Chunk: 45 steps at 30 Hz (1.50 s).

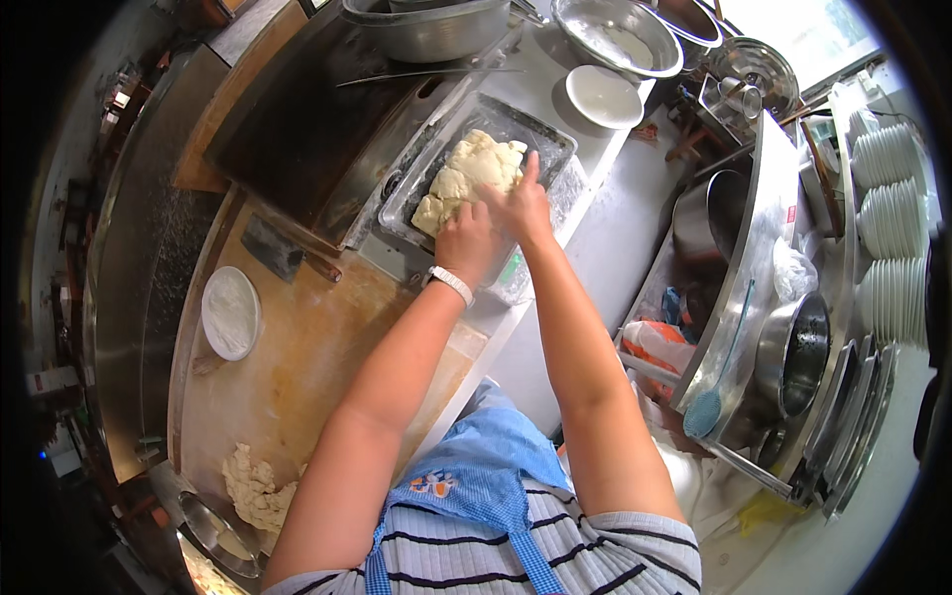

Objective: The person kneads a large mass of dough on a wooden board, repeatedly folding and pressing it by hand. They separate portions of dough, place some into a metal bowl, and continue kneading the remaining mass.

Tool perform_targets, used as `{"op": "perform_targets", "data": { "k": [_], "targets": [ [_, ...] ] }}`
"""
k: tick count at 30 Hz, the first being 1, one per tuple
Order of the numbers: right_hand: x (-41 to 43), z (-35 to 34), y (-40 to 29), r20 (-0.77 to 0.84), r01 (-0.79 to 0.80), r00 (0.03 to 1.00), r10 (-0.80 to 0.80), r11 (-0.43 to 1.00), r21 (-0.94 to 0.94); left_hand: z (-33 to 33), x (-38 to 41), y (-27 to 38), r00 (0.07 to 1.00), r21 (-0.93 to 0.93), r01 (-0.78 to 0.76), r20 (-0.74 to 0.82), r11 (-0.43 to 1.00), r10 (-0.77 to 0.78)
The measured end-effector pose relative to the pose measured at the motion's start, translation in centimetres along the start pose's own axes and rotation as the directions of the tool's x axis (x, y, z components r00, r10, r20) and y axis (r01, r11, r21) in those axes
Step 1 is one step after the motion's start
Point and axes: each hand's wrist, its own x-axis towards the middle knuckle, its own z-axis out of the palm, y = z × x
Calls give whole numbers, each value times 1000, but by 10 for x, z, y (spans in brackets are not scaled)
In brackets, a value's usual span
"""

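A lumpy mass of pale dough (476, 167) lies in a rectangular metal tray (547, 123) in front of me. My left hand (467, 242), below a light wristwatch, presses on the dough's near edge with its fingers bent. Beside it, my right hand (526, 208) touches the dough's right side, one finger stretched out along it and the others partly hidden. Whether either hand grips any dough cannot be told. A second rough heap of dough (256, 487) rests at the lower left of the wooden board (297, 357), partly behind my left arm.
A cleaver (271, 249) and a white bowl of flour (231, 314) lie on the board. Beyond are a dark griddle (320, 126), a large metal basin (439, 33), a floured bowl (617, 37) and an empty white bowl (605, 97). Shelves with pots and stacked plates (892, 297) stand right.
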Motion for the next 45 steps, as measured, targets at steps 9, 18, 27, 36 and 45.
{"op": "perform_targets", "data": {
  "k": [9,18,27,36,45],
  "targets": [
    [5,10,-14,65,-71,995,80,987,-142,-8,-45,-9,999,-235,52,5,971,-53],
    [17,4,-18,148,-136,975,165,973,-187,-27,-65,-5,979,-356,203,60,912,-195],
    [-4,0,-20,245,-218,941,235,971,-94,-38,-24,32,860,73,362,360,929,-363],
    [-13,16,-31,101,-255,962,255,967,-21,-37,-45,-4,914,96,100,385,990,-130],
    [20,9,-22,251,-223,932,262,959,-173,-92,-250,-101,831,-112,493,356,863,-428]
  ]
}}
